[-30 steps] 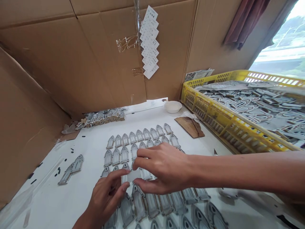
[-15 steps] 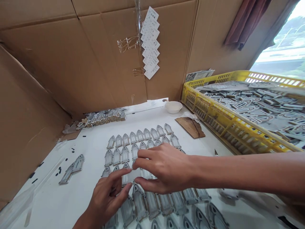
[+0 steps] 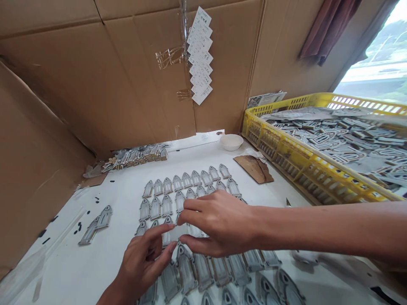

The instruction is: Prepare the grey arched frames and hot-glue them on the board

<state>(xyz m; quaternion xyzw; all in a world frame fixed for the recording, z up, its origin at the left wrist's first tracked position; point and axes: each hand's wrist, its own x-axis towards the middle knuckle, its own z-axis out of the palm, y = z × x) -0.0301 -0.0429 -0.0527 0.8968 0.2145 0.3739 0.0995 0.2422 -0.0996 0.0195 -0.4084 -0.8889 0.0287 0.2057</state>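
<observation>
Rows of several grey arch-shaped metal pieces (image 3: 187,180) lie flat on the white table (image 3: 95,267). My right hand (image 3: 219,224) reaches in from the right over the middle rows, fingers curled, thumb and fingertips pinching one grey piece (image 3: 179,232). My left hand (image 3: 143,262) comes up from the bottom edge, and its index finger and thumb meet that same piece from the left. More grey pieces (image 3: 203,271) lie in a row just below both hands.
A yellow plastic crate (image 3: 286,156) full of grey pieces stands at the right. A small white bowl (image 3: 231,142) and a brown card scrap (image 3: 254,168) sit near it. Two loose pieces (image 3: 95,224) lie at left, a pile (image 3: 136,156) at the back. Cardboard walls enclose the table.
Almost nothing: both hands stay on the same piece, and my left fingers have shifted slightly against it.
</observation>
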